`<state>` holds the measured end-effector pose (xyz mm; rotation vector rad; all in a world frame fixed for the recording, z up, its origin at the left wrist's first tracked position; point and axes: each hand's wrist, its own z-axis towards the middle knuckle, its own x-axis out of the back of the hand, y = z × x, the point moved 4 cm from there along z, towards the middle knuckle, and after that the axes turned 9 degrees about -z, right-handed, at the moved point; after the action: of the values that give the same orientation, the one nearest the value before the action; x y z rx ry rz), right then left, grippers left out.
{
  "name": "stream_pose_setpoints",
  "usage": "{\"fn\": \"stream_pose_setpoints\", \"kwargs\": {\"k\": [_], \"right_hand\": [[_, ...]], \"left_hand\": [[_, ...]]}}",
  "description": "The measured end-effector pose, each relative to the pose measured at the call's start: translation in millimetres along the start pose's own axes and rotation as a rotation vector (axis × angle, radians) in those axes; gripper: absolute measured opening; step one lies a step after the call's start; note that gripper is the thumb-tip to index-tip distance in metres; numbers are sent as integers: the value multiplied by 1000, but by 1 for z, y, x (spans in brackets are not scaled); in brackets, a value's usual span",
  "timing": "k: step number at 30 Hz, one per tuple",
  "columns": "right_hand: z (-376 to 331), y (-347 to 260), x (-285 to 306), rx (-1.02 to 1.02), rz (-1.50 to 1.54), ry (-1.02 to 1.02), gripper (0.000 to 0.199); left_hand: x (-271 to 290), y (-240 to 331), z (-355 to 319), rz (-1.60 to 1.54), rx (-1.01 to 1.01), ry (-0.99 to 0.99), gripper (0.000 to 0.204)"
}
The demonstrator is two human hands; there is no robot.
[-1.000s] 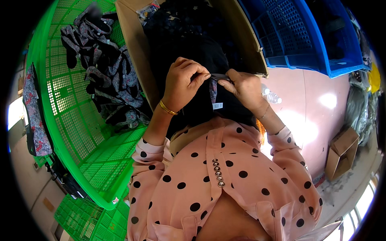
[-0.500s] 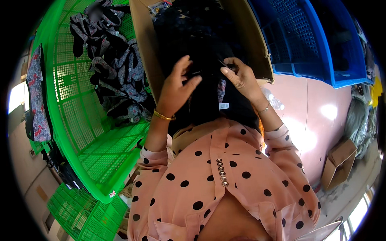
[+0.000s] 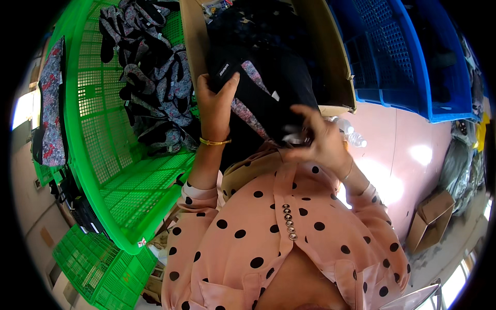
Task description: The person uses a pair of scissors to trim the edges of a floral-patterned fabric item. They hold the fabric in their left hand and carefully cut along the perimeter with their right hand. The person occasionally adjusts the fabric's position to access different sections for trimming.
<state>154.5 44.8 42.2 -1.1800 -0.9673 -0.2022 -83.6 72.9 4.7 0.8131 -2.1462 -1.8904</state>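
Note:
My left hand [image 3: 214, 106] pinches the end of a black padded fabric strap [image 3: 253, 80] with a floral-print strip and a small white woven label, thumb on top. The strap slants across my lap toward my right hand, over other dark cloth. My right hand [image 3: 328, 142] is blurred by motion beside its lower end, fingers curled around a small dark thing with a shiny metal part [image 3: 298, 137], too smeared to name. An open cardboard box [image 3: 333, 57] holding dark fabric pieces [image 3: 248, 26] stands just beyond my hands.
To the left stands a large green plastic crate [image 3: 108, 170] holding many floral-and-black straps [image 3: 165, 77]. A floral piece [image 3: 51, 108] hangs over its outer side. Blue crates [image 3: 431, 93], clear plastic bottles [image 3: 354, 135] and a small carton [image 3: 431, 219] are to the right.
My left hand has closed on the strap's end, and the strap now lies slanted with more floral print showing. My right hand has moved down toward me and slightly right.

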Motion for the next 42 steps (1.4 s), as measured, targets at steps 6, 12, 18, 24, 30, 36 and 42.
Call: {"fn": "stream_pose_setpoints", "kwargs": {"k": [6, 12, 18, 24, 30, 36, 42], "right_hand": [[-8, -15, -9, 170, -230, 67, 73], [-10, 11, 2, -30, 1, 166, 48], [-13, 37, -6, -333, 410, 118, 28], [-22, 34, -23, -391, 541, 137, 25], [-24, 34, -31, -363, 350, 161, 27], [-2, 3, 37, 107, -69, 214, 38], [13, -28, 37, 300, 37, -255, 45]], "left_hand": [[-20, 0, -12, -344, 201, 43, 23], [-19, -21, -32, -299, 315, -234, 21], [-48, -4, -72, 568, -378, -750, 47], [-61, -14, -92, 875, -655, -702, 77], [-63, -27, -102, 822, -663, -572, 56], [-57, -11, -106, 806, -151, -994, 43], [-59, 19, -116, 383, 233, -1154, 34]]}}
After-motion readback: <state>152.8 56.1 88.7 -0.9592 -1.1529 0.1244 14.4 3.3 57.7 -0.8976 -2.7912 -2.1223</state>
